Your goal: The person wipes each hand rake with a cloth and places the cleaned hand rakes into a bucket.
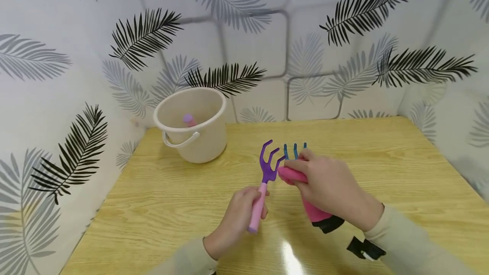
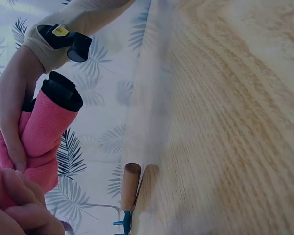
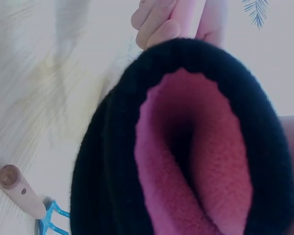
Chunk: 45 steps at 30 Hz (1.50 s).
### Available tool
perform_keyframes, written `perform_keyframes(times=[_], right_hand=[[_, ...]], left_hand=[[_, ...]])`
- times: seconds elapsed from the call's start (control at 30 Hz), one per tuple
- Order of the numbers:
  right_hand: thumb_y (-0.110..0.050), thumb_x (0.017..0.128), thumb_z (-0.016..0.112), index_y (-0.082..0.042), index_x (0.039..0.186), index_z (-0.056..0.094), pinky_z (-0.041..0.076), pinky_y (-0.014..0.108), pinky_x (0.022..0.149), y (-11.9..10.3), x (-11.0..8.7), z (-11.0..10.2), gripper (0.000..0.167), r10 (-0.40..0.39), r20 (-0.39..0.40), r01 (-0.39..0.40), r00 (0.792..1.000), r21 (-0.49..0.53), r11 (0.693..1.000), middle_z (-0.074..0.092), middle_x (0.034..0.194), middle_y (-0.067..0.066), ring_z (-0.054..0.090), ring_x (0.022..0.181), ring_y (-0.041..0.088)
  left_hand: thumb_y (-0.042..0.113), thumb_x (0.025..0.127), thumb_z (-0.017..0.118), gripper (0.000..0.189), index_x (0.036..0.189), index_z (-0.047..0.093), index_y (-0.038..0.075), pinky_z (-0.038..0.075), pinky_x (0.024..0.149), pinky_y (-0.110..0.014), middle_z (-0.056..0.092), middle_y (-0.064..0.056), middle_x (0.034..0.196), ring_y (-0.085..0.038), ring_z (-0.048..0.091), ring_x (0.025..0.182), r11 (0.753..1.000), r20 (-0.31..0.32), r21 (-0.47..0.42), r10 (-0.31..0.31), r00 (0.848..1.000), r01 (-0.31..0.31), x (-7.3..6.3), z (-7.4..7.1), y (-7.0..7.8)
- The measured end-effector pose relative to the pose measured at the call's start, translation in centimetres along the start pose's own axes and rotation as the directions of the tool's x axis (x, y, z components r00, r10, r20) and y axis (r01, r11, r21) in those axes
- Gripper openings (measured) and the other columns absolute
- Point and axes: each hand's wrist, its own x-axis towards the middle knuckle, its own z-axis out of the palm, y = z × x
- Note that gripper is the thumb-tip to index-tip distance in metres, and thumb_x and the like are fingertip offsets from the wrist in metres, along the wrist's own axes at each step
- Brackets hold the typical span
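Observation:
My left hand (image 1: 238, 207) grips the pink handle of a small purple hand rake (image 1: 269, 174), its three tines pointing away from me. Bunched in my right hand (image 1: 334, 188) is a pink cloth (image 1: 314, 209) with black edging, its front part right beside the purple rake head. From the right wrist, the black border (image 3: 122, 147) of the cloth fills the middle of the view around a pink fold. A blue hand rake (image 1: 295, 152) lies on the table beyond my right hand, mostly hidden in the head view; its wooden handle (image 2: 130, 187) shows in the left wrist view.
A cream bucket (image 1: 206, 139) with a white handle stands at the back left of the wood-grain table (image 1: 164, 207). Inside it a pink and purple handle end (image 1: 189, 119) shows. Behind the table is a wall covering (image 1: 244, 41) with leaf prints.

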Motion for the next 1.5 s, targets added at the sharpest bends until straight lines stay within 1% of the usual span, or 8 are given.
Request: perform_keyframes(times=[0.17,0.37,0.53,0.73,0.9,1.17,1.4,1.5], right_hand=[[-0.021,0.085,0.078,-0.024,0.106,0.076,0.043,0.027,0.046,0.4,0.5,-0.2,0.022,0.002,-0.048,0.000,0.999,0.030,1.000,0.060,0.086,0.002,0.050,0.056,0.011],[-0.019,0.083,0.077,-0.022,0.110,0.076,0.049,0.031,0.048,0.9,1.3,0.2,0.026,0.027,-0.076,-0.023,0.997,0.054,0.998,0.066,0.094,0.004,0.058,0.060,0.015],[-0.025,0.081,0.082,-0.020,0.108,0.077,0.049,0.030,0.048,0.0,1.1,1.1,0.027,-0.037,-0.072,0.038,0.997,0.012,0.999,0.066,0.091,0.004,0.059,0.059,0.014],[-0.030,0.081,0.082,-0.023,0.108,0.075,0.043,0.025,0.045,-2.2,0.4,2.0,0.029,-0.103,-0.011,0.103,0.995,-0.026,0.994,0.064,0.090,0.002,0.054,0.055,0.010],[-0.029,0.081,0.082,-0.022,0.108,0.075,0.046,0.028,0.044,-2.3,0.2,2.5,0.029,-0.070,-0.022,0.069,0.997,-0.060,0.996,0.064,0.090,0.005,0.057,0.055,0.015],[-0.026,0.083,0.081,-0.017,0.109,0.074,0.047,0.033,0.040,0.2,1.5,3.0,0.028,0.036,-0.079,-0.048,0.996,-0.148,0.988,0.060,0.086,0.010,0.051,0.048,0.018],[-0.024,0.081,0.080,-0.023,0.105,0.076,0.041,0.026,0.040,-1.9,0.6,2.8,0.024,-0.071,0.010,0.071,0.997,-0.065,0.995,0.064,0.089,0.005,0.051,0.051,0.012],[-0.022,0.081,0.079,-0.024,0.108,0.076,0.043,0.025,0.042,-2.5,0.7,2.6,0.027,-0.072,0.029,0.073,0.997,-0.038,0.997,0.064,0.090,0.003,0.053,0.054,0.011]], left_hand=[[0.019,0.099,0.048,0.033,0.121,0.052,-0.005,0.039,0.046,-0.021,0.066,-0.001,0.068,-0.009,0.051,0.053,1.000,-0.020,-0.007,-0.013,1.000,0.013,0.3,-0.3,0.0],[0.015,0.095,0.059,0.035,0.122,0.048,-0.005,0.043,0.047,-0.021,0.058,-0.002,0.068,-0.011,0.054,0.056,1.000,-0.011,-0.015,-0.017,1.000,0.017,0.5,-0.1,-0.2],[0.015,0.092,0.063,0.045,0.129,0.052,-0.007,0.044,0.046,-0.020,0.058,-0.001,0.071,-0.010,0.054,0.055,1.000,0.013,0.025,-0.010,1.000,0.010,0.5,0.0,-0.6],[0.015,0.090,0.063,0.034,0.117,0.060,-0.005,0.043,0.047,-0.020,0.058,0.000,0.068,-0.008,0.052,0.053,0.996,0.047,0.092,0.008,0.999,-0.012,0.5,-0.1,-0.4],[0.019,0.091,0.063,0.031,0.114,0.060,-0.002,0.045,0.048,-0.022,0.058,-0.001,0.070,-0.010,0.055,0.054,0.982,0.050,0.185,0.026,0.998,-0.035,0.0,0.1,-0.6],[0.017,0.090,0.064,0.027,0.110,0.059,-0.001,0.046,0.046,-0.022,0.058,-0.006,0.073,-0.011,0.054,0.054,0.981,0.036,0.193,0.026,0.999,-0.032,-0.6,0.6,-0.9],[0.017,0.089,0.063,0.027,0.111,0.055,0.003,0.044,0.046,-0.024,0.053,-0.002,0.071,-0.012,0.051,0.052,0.973,0.011,0.231,0.025,1.000,-0.027,-0.4,0.5,-1.0],[0.017,0.090,0.063,0.028,0.113,0.053,0.004,0.043,0.045,-0.025,0.052,-0.001,0.069,-0.012,0.050,0.050,0.976,0.013,0.218,0.024,1.000,-0.026,-0.2,0.3,-0.9]])
